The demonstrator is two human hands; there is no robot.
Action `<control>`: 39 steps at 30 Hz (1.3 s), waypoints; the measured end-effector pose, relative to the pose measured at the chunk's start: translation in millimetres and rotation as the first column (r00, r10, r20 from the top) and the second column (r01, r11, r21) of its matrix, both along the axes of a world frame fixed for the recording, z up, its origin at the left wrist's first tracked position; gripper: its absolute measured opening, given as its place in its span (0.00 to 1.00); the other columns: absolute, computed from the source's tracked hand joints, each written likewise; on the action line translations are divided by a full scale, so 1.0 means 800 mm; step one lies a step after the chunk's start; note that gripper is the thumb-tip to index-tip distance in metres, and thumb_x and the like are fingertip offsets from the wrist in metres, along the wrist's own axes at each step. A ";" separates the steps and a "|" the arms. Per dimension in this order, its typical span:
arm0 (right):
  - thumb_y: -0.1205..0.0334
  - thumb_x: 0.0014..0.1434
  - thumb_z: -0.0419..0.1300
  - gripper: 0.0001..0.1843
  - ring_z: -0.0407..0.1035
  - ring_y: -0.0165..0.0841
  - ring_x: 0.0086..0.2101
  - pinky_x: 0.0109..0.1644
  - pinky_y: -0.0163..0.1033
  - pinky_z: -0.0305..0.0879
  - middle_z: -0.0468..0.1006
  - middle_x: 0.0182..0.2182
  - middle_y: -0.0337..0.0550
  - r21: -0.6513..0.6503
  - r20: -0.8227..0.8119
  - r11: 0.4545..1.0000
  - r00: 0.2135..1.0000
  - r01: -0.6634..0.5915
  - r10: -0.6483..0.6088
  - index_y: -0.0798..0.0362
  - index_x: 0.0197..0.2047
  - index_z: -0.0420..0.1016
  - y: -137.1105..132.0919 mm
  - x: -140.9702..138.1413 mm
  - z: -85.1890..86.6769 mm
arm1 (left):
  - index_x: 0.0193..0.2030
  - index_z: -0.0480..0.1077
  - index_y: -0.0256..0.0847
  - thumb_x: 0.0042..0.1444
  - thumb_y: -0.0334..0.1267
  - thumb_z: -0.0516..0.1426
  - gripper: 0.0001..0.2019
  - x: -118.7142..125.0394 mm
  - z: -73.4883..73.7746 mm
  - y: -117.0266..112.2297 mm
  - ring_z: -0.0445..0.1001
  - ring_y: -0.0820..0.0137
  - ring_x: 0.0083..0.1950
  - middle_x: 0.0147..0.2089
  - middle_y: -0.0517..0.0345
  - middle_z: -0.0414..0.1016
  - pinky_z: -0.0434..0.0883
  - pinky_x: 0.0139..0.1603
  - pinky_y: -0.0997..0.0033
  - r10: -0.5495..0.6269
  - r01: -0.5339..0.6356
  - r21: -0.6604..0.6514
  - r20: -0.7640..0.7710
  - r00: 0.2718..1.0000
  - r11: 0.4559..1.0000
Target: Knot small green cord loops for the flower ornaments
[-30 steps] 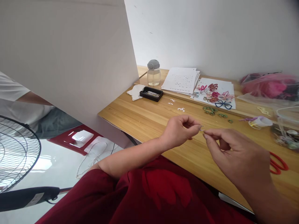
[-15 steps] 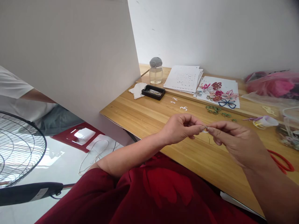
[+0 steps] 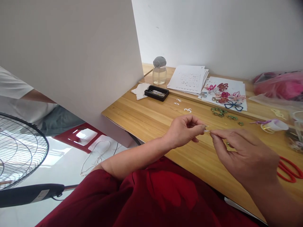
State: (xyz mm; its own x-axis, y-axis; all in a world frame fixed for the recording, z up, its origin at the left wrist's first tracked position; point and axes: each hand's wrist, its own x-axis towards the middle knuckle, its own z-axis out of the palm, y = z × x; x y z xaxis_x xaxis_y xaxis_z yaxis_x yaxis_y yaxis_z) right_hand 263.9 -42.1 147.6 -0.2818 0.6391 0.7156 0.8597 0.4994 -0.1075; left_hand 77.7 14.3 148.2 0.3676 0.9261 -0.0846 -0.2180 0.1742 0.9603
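Above the front of the wooden table, my left hand (image 3: 186,131) pinches a small white piece (image 3: 206,130), with a thin strand sticking out beside it; their exact shape is too small to tell. My right hand (image 3: 246,154) is just to the right, thumb and forefinger closed at the outer end of the white piece. What lies between those fingertips is too small to make out. Several white paper crescents (image 3: 187,110) lie on the table beyond my left hand. Behind my right hand are several green curved pieces (image 3: 219,111).
Red-handled scissors (image 3: 290,170) lie right of my right wrist. Farther back are a spool (image 3: 274,125), wire flowers (image 3: 223,94) on paper, a paper stack (image 3: 187,78), a black tray (image 3: 156,93) and a bottle (image 3: 159,71). A fan (image 3: 21,151) stands left, near another person's arm.
My right fingertips have drawn slightly apart from my left ones and the right hand has turned, opening a small gap. The view has shifted a little.
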 end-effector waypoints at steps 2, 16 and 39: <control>0.67 0.67 0.66 0.12 0.81 0.43 0.41 0.44 0.47 0.71 0.87 0.40 0.43 0.032 0.045 0.999 0.999 -0.025 0.023 0.42 0.50 0.83 0.003 0.006 -0.001 | 0.35 0.71 0.36 0.58 0.34 0.67 0.09 0.000 -0.001 0.000 0.76 0.75 0.34 0.31 0.60 0.76 0.75 0.27 0.80 -0.014 0.014 0.006 -0.006 1.000 1.000; 0.61 0.70 0.63 0.07 0.81 0.42 0.38 0.41 0.48 0.73 0.88 0.39 0.42 -0.040 -0.012 0.993 0.994 -0.108 0.108 0.41 0.44 0.84 0.019 0.009 0.031 | 0.37 0.74 0.37 0.58 0.36 0.65 0.06 -0.005 -0.010 0.001 0.72 0.79 0.29 0.32 0.61 0.75 0.73 0.31 0.78 -0.097 0.148 0.265 -0.197 0.976 0.953; 0.65 0.70 0.64 0.09 0.82 0.41 0.41 0.44 0.47 0.73 0.88 0.41 0.40 -0.043 -0.031 0.995 0.995 -0.093 0.092 0.40 0.47 0.84 0.011 0.008 0.008 | 0.34 0.72 0.36 0.57 0.32 0.67 0.07 0.001 -0.004 0.006 0.72 0.79 0.27 0.28 0.63 0.76 0.72 0.28 0.79 0.007 -0.004 0.028 -0.107 0.994 1.000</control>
State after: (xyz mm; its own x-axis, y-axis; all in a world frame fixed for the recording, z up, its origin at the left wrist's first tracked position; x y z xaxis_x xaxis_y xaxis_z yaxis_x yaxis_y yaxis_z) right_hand 270.4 -33.2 154.2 -0.3207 0.6428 0.6957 0.8063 0.5706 -0.1556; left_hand 78.8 18.9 145.0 0.3523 0.9308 -0.0972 -0.1141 0.1458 0.9827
